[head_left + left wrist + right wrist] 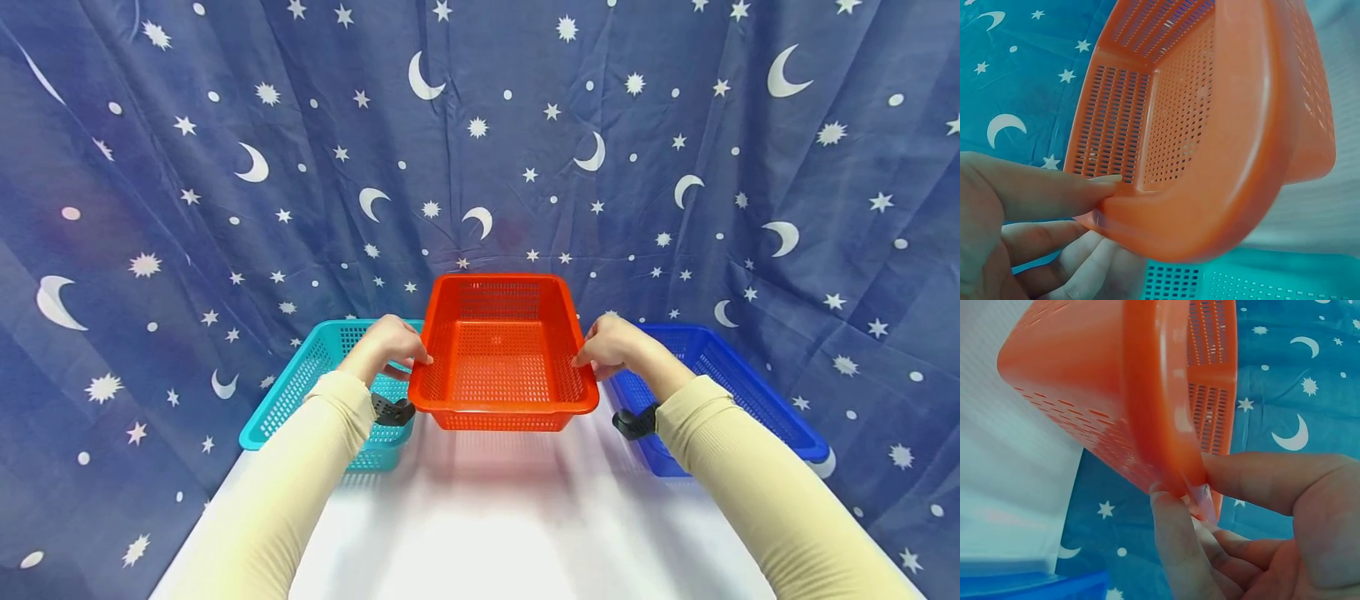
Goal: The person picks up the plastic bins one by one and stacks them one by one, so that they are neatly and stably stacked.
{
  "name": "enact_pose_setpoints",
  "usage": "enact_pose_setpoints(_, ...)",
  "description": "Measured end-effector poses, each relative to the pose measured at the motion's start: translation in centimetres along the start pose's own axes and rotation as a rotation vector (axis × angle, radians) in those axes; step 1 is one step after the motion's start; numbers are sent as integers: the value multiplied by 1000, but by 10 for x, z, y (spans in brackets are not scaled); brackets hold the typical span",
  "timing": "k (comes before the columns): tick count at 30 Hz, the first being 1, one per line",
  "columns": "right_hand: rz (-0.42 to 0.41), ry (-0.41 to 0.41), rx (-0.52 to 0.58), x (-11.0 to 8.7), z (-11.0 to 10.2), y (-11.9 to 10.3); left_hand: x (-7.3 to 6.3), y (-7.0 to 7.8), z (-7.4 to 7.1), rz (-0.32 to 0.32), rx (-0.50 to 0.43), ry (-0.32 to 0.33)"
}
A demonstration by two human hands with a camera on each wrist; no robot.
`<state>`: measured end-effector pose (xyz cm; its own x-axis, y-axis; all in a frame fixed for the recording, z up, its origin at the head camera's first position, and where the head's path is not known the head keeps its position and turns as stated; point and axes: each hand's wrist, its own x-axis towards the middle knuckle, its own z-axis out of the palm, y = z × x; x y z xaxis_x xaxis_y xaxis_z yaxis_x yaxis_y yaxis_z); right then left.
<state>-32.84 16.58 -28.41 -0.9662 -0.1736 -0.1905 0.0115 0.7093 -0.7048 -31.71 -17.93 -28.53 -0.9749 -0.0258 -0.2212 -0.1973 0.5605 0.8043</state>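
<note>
In the head view a red plastic basket point(495, 367) with perforated walls hangs above the white table, its inside bare and facing me. My left hand point(393, 343) pinches its left rim, the thumb over the top and the other fingers beneath, as the left wrist view shows on the orange-looking rim point(1254, 156). On the opposite side my right hand point(611, 346) grips the right rim point(1147, 394) between thumb and fingers. Each wrist wears a black strap.
A teal basket point(288, 400) stands on the table at the left, partly behind my left arm. To the right is a blue basket point(750, 392), overlapped by my right forearm. A dark blue curtain point(510, 167) with white moons and stars hangs behind the white table point(480, 533).
</note>
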Motion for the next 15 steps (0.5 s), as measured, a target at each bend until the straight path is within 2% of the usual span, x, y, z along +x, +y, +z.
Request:
enact_pose_setpoints(6, -17, 7, 16, 3, 2, -8, -1, -3, -13, -8, -54, -10)
enact_pose_setpoints(15, -27, 14, 43, 6, 7, -15, -1, -10, -26, -8, -101, -18)
